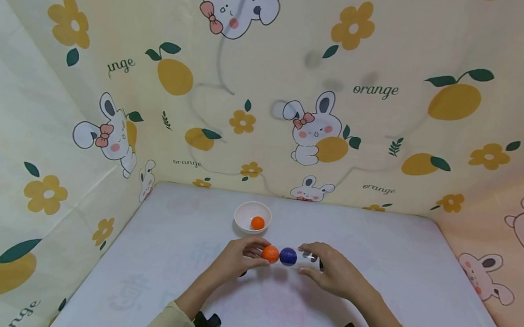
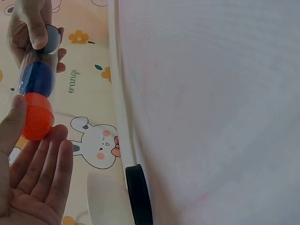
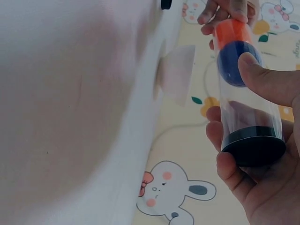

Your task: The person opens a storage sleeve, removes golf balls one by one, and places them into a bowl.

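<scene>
Clear tube, with black cap: lower centre of head view, right hand curled round it. Blue ball: inside. Orange ball: tube's left end, pinched by left hand. White bowl: slightly higher, on table, holding second orange ball.

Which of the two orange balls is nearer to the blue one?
The orange ball held by the left hand: it sits beside the blue ball, while the other orange ball lies in the bowl.
</scene>
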{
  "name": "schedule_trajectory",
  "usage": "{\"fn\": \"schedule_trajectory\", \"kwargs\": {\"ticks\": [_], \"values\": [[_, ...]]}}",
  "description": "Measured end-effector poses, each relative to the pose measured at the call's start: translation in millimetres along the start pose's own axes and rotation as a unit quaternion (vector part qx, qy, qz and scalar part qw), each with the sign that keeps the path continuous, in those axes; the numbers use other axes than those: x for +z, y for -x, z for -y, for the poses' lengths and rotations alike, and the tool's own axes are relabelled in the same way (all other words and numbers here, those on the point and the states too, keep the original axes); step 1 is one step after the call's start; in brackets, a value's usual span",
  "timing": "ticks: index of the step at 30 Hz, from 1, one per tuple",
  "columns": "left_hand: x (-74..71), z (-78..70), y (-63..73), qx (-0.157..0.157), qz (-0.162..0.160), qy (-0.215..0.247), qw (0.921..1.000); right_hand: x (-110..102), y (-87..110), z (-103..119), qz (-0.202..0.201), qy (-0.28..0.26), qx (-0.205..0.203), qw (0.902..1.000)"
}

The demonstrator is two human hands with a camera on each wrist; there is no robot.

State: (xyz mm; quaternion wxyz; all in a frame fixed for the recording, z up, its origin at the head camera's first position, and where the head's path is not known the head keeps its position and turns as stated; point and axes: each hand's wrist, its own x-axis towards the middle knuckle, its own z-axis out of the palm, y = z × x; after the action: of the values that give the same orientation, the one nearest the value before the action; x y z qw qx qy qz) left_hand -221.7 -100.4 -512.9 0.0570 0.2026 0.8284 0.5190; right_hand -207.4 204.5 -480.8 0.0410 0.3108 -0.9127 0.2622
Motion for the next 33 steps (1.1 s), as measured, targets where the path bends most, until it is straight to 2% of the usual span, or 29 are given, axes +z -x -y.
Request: {"fn": "schedule_trajectory", "kwargs": {"ticks": [11, 19, 29, 33], "values": [[-5.8, 1.0, 1.3, -0.01, 0.002, 0.004, 0.9999, 0, 2.1, -2, -0.008, -0.008, -0.004, 0.9999], [-13.0, 2.1, 3.8, -0.005, 0.002, 0.004, 1.0, 1, 4.2, -5, -0.014, -0.013, -0.009, 0.9998], [-29.0, 8.5, 0.2, 0.028, -0.03, -0.016, 0.999, 3, 5.8, -7, -0.013, -0.03, -0.016, 0.9993], [-34.5, 10.7, -3.5, 0.028, -0.043, -0.032, 0.9982, 3, 6.5, -7, -0.009, -0.036, -0.014, 0.9992]]}}
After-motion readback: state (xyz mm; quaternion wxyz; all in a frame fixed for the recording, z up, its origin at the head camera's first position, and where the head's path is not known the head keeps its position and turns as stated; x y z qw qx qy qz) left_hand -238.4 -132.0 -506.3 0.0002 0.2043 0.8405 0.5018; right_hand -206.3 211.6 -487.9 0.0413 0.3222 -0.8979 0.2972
